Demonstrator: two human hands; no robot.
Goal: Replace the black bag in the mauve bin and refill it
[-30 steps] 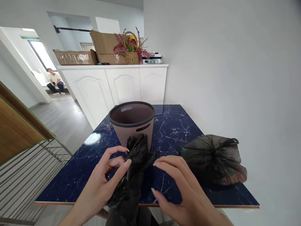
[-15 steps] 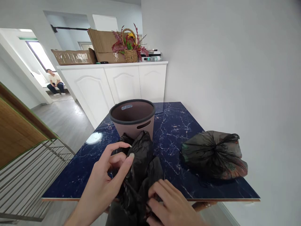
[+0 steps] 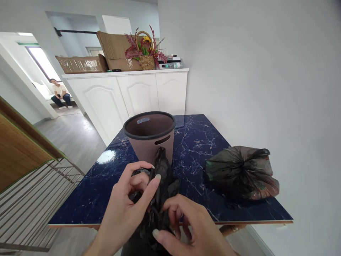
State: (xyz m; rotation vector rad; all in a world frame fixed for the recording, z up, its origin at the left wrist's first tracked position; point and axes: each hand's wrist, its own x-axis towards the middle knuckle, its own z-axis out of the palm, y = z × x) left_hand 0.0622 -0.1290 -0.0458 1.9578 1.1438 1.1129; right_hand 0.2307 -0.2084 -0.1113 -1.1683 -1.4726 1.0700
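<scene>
The bag (image 3: 165,174) is a crumple of black film bunched between my hands, in front of the bin (image 3: 144,150) and at the near edge of the table (image 3: 198,149). I expect it to be light and limp, slick between the pads and thin enough for a nail to tear, so a gathered fold or loose edge is the place to pinch. My left hand (image 3: 127,203) comes in from the lower left, index arched and thumb pointing forward; its tips are almost together, seemingly with film between them. My right hand (image 3: 195,224) is lower and nearer me, fingers curled in against the bag, thumb spread well away; I can't make out whether they grip any film. The tied bag (image 3: 239,174) lies apart, to the right.
</scene>
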